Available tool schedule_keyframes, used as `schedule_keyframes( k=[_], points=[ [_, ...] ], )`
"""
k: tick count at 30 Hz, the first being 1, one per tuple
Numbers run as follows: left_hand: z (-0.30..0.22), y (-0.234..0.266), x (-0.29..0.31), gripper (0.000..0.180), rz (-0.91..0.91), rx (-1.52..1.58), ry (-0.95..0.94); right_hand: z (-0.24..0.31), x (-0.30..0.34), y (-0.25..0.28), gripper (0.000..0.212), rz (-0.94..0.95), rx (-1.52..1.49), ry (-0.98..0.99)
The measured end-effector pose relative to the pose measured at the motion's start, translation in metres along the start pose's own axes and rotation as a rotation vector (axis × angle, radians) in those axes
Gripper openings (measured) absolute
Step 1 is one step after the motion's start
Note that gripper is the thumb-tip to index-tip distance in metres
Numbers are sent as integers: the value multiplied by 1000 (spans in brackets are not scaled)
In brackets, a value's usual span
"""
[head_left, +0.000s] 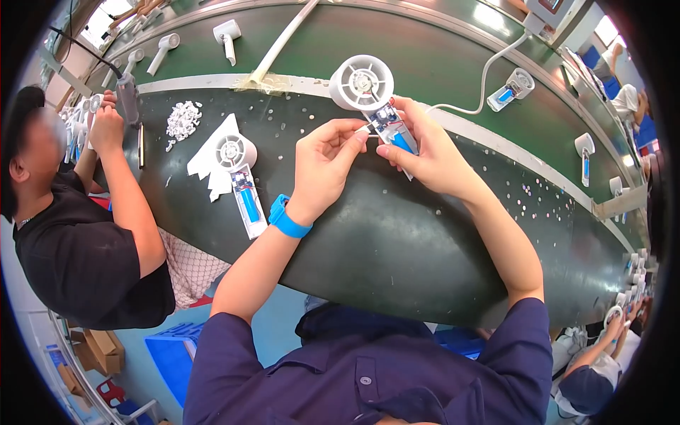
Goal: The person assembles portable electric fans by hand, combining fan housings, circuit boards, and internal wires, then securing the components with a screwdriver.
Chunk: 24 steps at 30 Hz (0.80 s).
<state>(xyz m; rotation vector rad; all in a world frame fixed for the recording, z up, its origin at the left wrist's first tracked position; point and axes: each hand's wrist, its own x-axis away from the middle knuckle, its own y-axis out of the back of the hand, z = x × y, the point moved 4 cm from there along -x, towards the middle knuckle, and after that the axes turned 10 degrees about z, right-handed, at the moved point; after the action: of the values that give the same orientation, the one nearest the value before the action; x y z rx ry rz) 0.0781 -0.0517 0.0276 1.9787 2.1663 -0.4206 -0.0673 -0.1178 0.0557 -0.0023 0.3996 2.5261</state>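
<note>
A white handheld fan [341,95] with an uncovered handle is in my right hand [433,157], fingers and thumb gripping the handle's sides. Inside the handle show a circuit board [385,118] and a blue battery [402,142]. My left hand [322,161], with a blue band on its wrist, pinches the small white end of a cable [483,92] against the board's left side. Whether that end is plugged in, I cannot tell. Left of my hands, a second open fan [249,205] lies partly on white paper [205,157].
A pile of small white parts [184,120] lies at left, near a seated co-worker [85,234]. The cable leads to a device [549,10] at upper right. More fans, one an open fan [510,91], lie on the green belt [425,46]. Small dots scatter over the dark table [397,248].
</note>
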Motion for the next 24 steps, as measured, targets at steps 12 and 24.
schedule_keyframes(
  k=[12, 24],
  points=[
    [-2, -7, 6, 15, 32, 11, 10, 11, 8, -9, 51, -51, 268, 61],
    [2, -14, 5, 17, 74, 7, -17, 12, 6, 5, 34, -27, 28, -89]
  ],
)
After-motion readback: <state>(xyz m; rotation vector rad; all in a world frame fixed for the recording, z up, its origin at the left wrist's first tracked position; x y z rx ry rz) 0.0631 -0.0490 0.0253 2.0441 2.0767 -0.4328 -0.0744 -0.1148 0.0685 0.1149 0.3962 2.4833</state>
